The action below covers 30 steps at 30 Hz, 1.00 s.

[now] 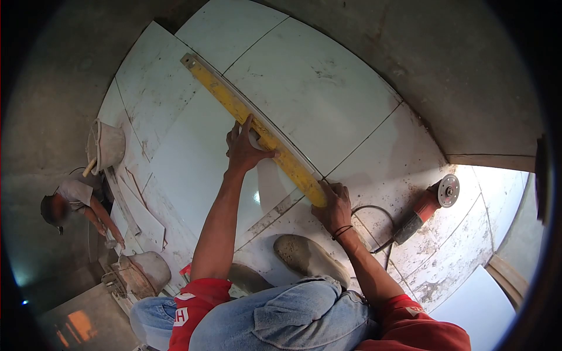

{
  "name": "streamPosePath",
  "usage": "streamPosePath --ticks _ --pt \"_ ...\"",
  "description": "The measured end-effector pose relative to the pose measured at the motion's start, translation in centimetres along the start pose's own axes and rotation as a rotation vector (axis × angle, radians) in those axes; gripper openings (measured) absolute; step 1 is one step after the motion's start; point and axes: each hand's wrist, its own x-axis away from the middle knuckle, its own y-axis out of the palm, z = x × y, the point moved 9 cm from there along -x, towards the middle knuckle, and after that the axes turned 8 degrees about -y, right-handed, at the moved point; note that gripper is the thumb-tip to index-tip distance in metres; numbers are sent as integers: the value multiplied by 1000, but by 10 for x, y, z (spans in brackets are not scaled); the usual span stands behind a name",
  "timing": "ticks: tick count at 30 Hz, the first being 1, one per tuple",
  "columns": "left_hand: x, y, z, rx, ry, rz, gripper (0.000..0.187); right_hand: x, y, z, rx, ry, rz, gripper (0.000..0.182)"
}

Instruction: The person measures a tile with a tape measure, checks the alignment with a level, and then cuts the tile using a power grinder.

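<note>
A long yellow spirit level [219, 88], worn and dirty, lies diagonally across large pale floor tiles [328, 88]. A thin pale strip runs along its far edge. Near the level's middle, my left hand [244, 153] holds it with thumb and fingers spread along its near side. My right hand [335, 209] is closed round its near end, and a dark band circles that wrist. The undersides of both hands and part of the level beneath the fingers are hidden.
A red angle grinder [418, 213] with a disc lies at right, its dark cable curling toward my right arm. Two buckets [111, 143] [153, 270] stand at left. Between them a co-worker [79, 196] bends over. Cut tile pieces [143, 213] lie nearby. My shoe [304, 254] rests on the tiles.
</note>
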Motion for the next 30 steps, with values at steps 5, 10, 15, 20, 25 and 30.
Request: streamPosePath --ticks 5,10,15,20,25,30 --pt "-1 0 0 -7 1 -2 148 0 0 0 1 -4 13 71" --pt "-4 4 -4 6 1 -4 149 0 0 -1 0 -14 17 71" --pt "-5 5 -4 58 8 -21 151 2 6 2 13 16 -55 77" --pt "7 -13 15 -53 -32 38 150 -28 -2 -50 137 -62 -66 81" --pt "-4 -9 10 -155 -17 -10 149 -67 37 -101 452 -329 -225 73" --pt "-4 -14 12 -145 -65 -71 156 -62 61 -82 604 -274 -290 77"
